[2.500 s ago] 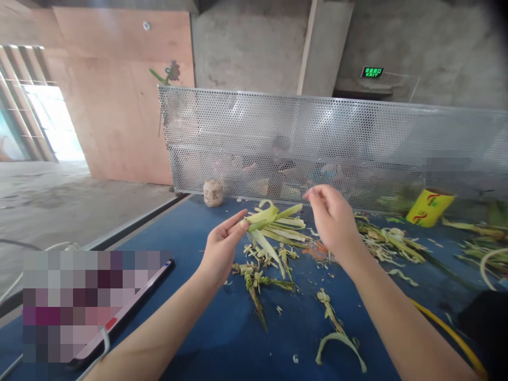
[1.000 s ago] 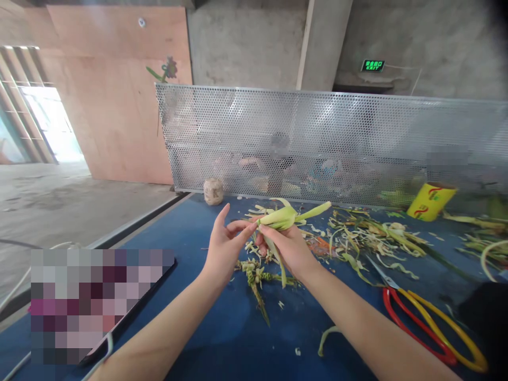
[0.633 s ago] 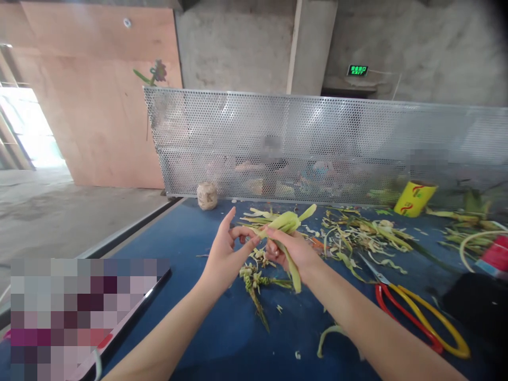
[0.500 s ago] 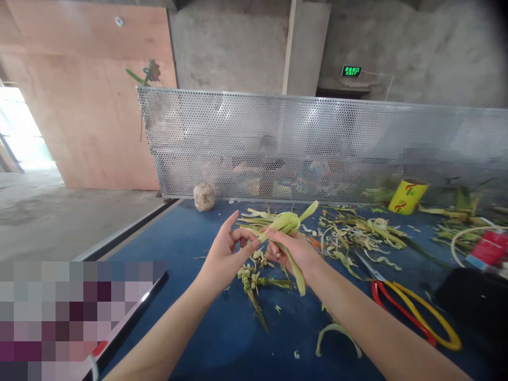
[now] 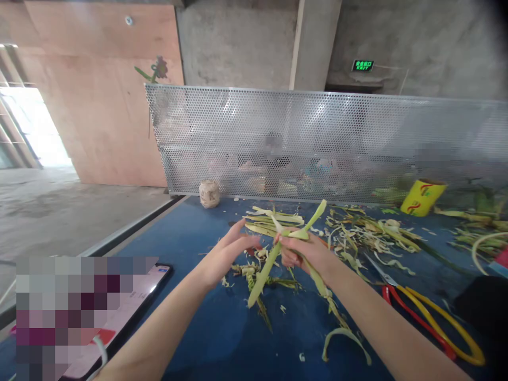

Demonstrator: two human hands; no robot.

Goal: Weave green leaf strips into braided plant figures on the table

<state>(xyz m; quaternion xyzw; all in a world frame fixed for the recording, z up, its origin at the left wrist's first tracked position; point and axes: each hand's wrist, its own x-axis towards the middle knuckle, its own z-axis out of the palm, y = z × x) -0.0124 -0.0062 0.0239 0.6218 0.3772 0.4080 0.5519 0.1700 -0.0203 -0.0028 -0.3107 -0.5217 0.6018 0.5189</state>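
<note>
My right hand [image 5: 304, 251] is closed around a bundle of pale green leaf strips [image 5: 264, 275], which look like husk or leaf blades; their exact kind I cannot make out. One strip points up and right, another hangs down to the left, and a third runs below the wrist. To the left, my left hand [image 5: 226, 251] has its fingers apart and holds nothing, a short gap from the strips. Beneath the hands lies a small plaited green piece [image 5: 251, 280]. Behind them, more long strips [image 5: 273, 218] rest in a row on the blue table [image 5: 190, 328].
Scissors [image 5: 397, 286] with red and yellow handles lie at the right. Shredded scraps [image 5: 369, 233] spread behind them. A yellow roll [image 5: 424, 197] and a pale twine ball [image 5: 209, 193] stand along the perforated metal screen [image 5: 238, 121]. A tablet-like device [image 5: 159, 275] lies left.
My left hand has let go of the strips and drawn away to the left with fingers spread. One strip now hangs down-left from my right hand. The whole view has shifted slightly.
</note>
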